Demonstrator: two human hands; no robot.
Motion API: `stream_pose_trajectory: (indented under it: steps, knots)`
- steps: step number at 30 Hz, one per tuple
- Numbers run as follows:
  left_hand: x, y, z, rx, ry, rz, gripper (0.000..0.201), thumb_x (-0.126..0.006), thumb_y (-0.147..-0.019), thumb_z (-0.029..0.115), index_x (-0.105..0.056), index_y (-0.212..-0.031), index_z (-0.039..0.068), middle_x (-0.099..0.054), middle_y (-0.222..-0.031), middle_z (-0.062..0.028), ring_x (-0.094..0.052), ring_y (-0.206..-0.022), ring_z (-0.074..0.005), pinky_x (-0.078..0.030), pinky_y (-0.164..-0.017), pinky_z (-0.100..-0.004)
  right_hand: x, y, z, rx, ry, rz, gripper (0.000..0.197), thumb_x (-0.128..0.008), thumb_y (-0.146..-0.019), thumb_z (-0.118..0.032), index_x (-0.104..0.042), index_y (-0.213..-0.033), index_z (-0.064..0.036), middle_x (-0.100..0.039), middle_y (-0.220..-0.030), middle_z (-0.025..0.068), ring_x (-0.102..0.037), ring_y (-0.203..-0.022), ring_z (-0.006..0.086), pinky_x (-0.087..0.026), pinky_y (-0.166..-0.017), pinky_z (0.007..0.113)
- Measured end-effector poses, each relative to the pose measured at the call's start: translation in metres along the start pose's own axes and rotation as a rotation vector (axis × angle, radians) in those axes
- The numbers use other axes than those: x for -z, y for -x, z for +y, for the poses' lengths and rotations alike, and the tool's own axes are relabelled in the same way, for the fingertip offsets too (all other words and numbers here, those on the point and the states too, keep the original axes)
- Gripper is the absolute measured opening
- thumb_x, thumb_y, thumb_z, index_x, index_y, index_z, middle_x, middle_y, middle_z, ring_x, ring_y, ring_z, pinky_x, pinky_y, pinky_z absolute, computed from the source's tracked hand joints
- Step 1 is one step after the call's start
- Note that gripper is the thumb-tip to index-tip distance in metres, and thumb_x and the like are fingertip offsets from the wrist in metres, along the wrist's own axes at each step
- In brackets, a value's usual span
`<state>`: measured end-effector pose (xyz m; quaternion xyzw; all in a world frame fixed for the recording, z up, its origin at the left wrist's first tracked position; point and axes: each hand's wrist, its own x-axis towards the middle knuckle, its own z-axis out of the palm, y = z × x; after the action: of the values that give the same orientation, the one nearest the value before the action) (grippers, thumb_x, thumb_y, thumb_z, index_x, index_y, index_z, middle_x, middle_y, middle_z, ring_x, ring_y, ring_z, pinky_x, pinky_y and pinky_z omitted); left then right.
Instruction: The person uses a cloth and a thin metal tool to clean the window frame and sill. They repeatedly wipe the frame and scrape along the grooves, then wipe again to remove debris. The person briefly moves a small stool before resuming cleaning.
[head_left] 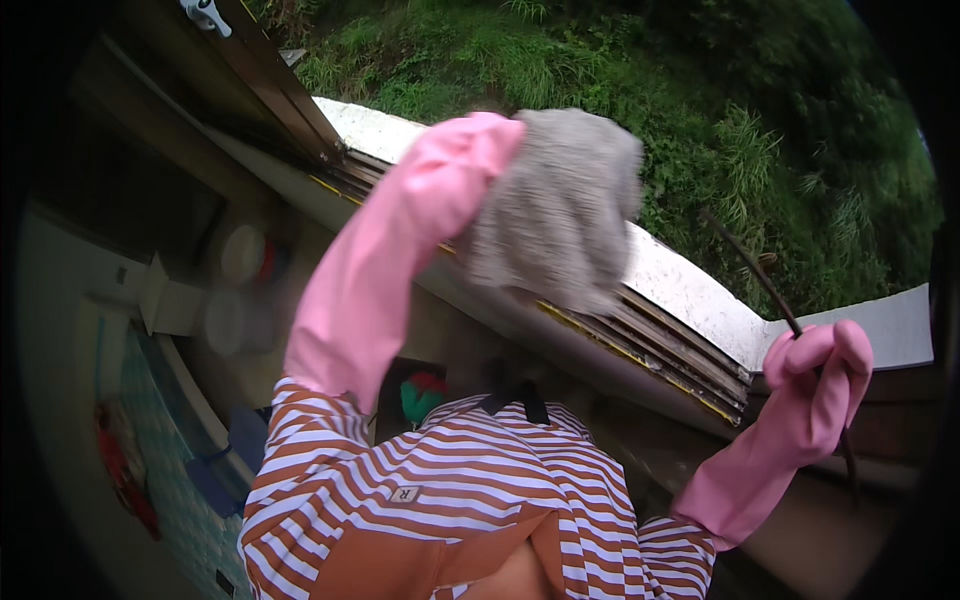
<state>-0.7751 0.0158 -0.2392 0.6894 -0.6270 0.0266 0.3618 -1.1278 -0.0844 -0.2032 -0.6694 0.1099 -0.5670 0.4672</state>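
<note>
Both of my hands wear long pink rubber gloves. My left hand is closed on the edge of a grey cloth, raised over the window sill. The cloth hangs loose and looks blurred by motion. At the right, my right hand is closed round a thin dark rod, which slants up and away past the sill. The rod's lower part comes out below the glove. Beneath the cloth run the brown window tracks, with a yellow strip along their near side.
A brown window frame with a metal handle stands at the upper left. Grass and bushes grow outside. Indoors at the left are pale round containers, a blue chair-like object and a bed-like patterned surface. Something green and red sits below the wall.
</note>
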Motion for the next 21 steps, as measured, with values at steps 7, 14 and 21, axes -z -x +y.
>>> stream_pose_trajectory:
  steps: [7, 14, 21]
  knots:
    - [0.071, 0.071, -0.102, 0.385, -0.245, -0.105, 0.043, -0.064, -0.103, 0.045, -0.079, -0.115, 0.006, -0.077, -0.109, -0.0185, -0.072, -0.104, -0.0415, -0.058, -0.094, -0.045, -0.103, -0.026, 0.017, -0.389, -0.109, -0.257, 0.045, -0.045, -0.114, -0.028, -0.064, -0.144, -0.0003, -0.078, -0.1, 0.0153, -0.071, -0.083, 0.0207, -0.058, -0.085, 0.036]
    - [0.089, 0.086, -0.076, 0.255, -0.018, -0.109, 0.067, -0.076, -0.094, 0.048, -0.065, -0.146, 0.008, -0.067, -0.142, -0.0235, -0.061, -0.134, -0.0442, -0.048, -0.116, -0.049, -0.181, -0.047, 0.075, -0.636, -0.081, -0.702, 0.045, -0.049, -0.115, -0.035, -0.072, -0.136, -0.0022, -0.078, -0.108, 0.0126, -0.072, -0.104, 0.0218, -0.057, -0.098, 0.038]
    - [0.061, 0.073, -0.102, 0.013, -0.187, -0.125, 0.042, -0.079, -0.088, 0.02, -0.071, -0.127, 0.006, -0.074, -0.112, -0.0192, -0.068, -0.106, -0.0428, -0.055, -0.094, -0.05, -0.215, -0.077, 0.117, -0.586, -0.007, -0.872, 0.04, -0.052, -0.103, -0.023, -0.076, -0.131, -0.0058, -0.076, -0.1, 0.0082, -0.069, -0.109, 0.022, -0.047, -0.11, 0.042]
